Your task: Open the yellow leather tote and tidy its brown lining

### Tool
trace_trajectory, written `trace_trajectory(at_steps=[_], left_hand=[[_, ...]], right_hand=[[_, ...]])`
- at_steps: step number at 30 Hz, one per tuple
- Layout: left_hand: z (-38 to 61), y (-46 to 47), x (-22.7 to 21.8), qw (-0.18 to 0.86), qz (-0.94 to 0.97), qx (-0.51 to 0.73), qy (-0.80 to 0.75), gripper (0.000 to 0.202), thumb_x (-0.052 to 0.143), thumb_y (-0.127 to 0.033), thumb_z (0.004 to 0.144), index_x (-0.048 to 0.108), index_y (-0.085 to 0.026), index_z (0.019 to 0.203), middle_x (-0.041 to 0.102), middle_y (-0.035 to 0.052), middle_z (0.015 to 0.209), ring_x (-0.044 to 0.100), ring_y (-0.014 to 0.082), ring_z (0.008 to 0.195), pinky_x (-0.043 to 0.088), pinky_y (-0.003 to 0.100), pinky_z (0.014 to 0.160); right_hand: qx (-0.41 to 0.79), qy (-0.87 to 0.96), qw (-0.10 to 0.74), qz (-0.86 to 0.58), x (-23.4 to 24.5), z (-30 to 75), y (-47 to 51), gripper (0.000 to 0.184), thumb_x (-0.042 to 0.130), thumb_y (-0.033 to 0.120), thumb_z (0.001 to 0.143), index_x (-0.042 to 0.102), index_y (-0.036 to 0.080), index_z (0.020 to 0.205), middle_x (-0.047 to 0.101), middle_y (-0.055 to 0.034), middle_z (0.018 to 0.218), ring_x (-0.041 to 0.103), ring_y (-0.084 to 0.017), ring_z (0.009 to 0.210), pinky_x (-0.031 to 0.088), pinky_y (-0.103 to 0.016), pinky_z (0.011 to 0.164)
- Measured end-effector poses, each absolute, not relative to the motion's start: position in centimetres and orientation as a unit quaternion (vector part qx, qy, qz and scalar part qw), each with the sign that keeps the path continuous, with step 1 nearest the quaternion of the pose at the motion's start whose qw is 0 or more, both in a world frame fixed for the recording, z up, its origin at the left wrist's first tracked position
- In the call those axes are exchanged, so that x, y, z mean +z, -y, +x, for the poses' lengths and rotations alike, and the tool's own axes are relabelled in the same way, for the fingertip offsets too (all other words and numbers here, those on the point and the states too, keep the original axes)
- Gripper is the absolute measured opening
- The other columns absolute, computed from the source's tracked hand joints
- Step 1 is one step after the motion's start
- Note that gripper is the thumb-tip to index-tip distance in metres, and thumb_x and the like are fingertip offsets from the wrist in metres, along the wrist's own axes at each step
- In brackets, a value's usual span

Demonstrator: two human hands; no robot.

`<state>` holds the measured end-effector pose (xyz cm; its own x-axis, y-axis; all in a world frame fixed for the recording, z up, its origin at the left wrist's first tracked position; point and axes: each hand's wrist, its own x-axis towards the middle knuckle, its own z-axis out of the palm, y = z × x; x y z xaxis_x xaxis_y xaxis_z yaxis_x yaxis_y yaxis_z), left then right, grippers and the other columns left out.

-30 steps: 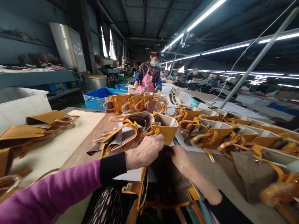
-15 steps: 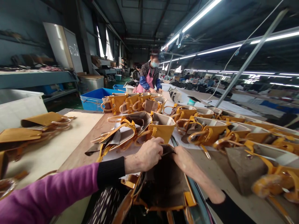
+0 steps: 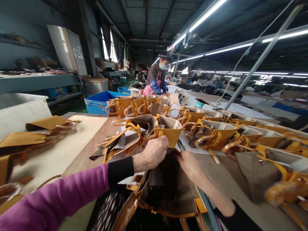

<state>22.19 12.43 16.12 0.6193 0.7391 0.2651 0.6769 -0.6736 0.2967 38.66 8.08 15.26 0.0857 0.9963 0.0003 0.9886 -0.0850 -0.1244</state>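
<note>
A mustard-yellow handbag point(image 3: 168, 195) with a dark brown lining lies open in front of me, its mouth toward me. My left hand point(image 3: 152, 153) pinches the far left rim of the bag. On the far right rim my right hand point(image 3: 192, 166) grips the lining, its fingers reaching inside. Just beyond my hands stands another yellow bag point(image 3: 169, 130) with a pale lining.
Several yellow bags point(image 3: 216, 134) crowd the wooden table point(image 3: 84, 154) ahead and to the right. Flat bag pieces point(image 3: 36, 131) lie on a pale board at left. A blue bin point(image 3: 98, 101) and a white tub point(image 3: 21, 109) stand further left. A person in a pink apron point(image 3: 156, 80) works at the table's far end.
The bag has opened wider and shifted slightly toward me, with both hands still on its rim. The person at the far end has leaned over to the right.
</note>
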Motion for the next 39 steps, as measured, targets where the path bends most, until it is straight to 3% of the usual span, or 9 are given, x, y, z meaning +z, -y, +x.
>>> trace_trajectory(at_steps=[9, 18, 26, 30, 34, 39], left_hand=[[23.2, -12.7, 17.1, 0.066, 0.906, 0.142, -0.393, 0.013, 0.044, -0.012, 0.08, 0.055, -0.015, 0.075, 0.059, 0.0042, 0.088, 0.056, 0.0156, 0.074, 0.042, 0.025, 0.063], [23.2, -13.3, 16.6, 0.118, 0.893, 0.18, -0.396, 0.01, 0.044, -0.01, 0.075, 0.051, -0.017, 0.073, 0.06, 0.0026, 0.079, 0.055, 0.0157, 0.074, 0.04, 0.025, 0.064], [23.0, -13.6, 15.7, 0.142, 0.869, 0.213, -0.424, 0.022, 0.046, -0.011, 0.075, 0.053, -0.018, 0.094, 0.063, 0.002, 0.08, 0.058, 0.0166, 0.074, 0.04, 0.025, 0.064], [22.5, -14.1, 16.0, 0.129, 0.871, 0.167, -0.444, 0.009, 0.052, -0.023, 0.08, 0.06, -0.019, 0.081, 0.063, 0.0025, 0.075, 0.059, 0.0177, 0.072, 0.04, 0.025, 0.062], [21.8, -14.6, 16.7, 0.135, 0.88, 0.139, -0.434, 0.019, 0.061, -0.035, 0.077, 0.064, -0.017, 0.073, 0.065, 0.0031, 0.072, 0.059, 0.0176, 0.069, 0.039, 0.024, 0.059], [21.6, -14.7, 16.9, 0.139, 0.88, 0.123, -0.437, 0.018, 0.061, -0.033, 0.077, 0.068, -0.017, 0.074, 0.066, 0.0036, 0.073, 0.06, 0.0176, 0.071, 0.041, 0.024, 0.062]], right_hand=[[-0.009, 0.674, 0.07, -0.736, 16.0, 38.4, -8.1, 0.022, 0.044, 0.031, 0.09, 0.063, 0.023, 0.097, 0.07, -0.0095, 0.084, 0.065, -0.027, 0.082, 0.038, -0.032, 0.061], [-0.024, 0.684, 0.06, -0.726, 15.7, 38.6, -8.5, 0.026, 0.039, 0.03, 0.092, 0.064, 0.022, 0.089, 0.07, -0.0103, 0.079, 0.066, -0.027, 0.078, 0.036, -0.033, 0.058], [-0.005, 0.743, 0.086, -0.664, 16.3, 38.1, -9.4, 0.02, 0.045, 0.026, 0.091, 0.063, 0.025, 0.1, 0.071, -0.0026, 0.095, 0.065, -0.021, 0.09, 0.038, -0.029, 0.065], [-0.01, 0.743, 0.056, -0.667, 16.5, 37.8, -10.1, 0.022, 0.044, 0.027, 0.091, 0.066, 0.024, 0.093, 0.072, -0.0036, 0.083, 0.066, -0.02, 0.082, 0.034, -0.028, 0.06], [-0.03, 0.746, 0.048, -0.664, 16.5, 37.8, -10.5, 0.024, 0.044, 0.027, 0.091, 0.067, 0.024, 0.086, 0.072, -0.0042, 0.08, 0.066, -0.019, 0.079, 0.033, -0.028, 0.059], [-0.019, 0.745, 0.063, -0.664, 16.5, 37.7, -10.9, 0.025, 0.044, 0.026, 0.09, 0.069, 0.027, 0.086, 0.072, -0.0023, 0.081, 0.066, -0.019, 0.081, 0.034, -0.028, 0.061]])
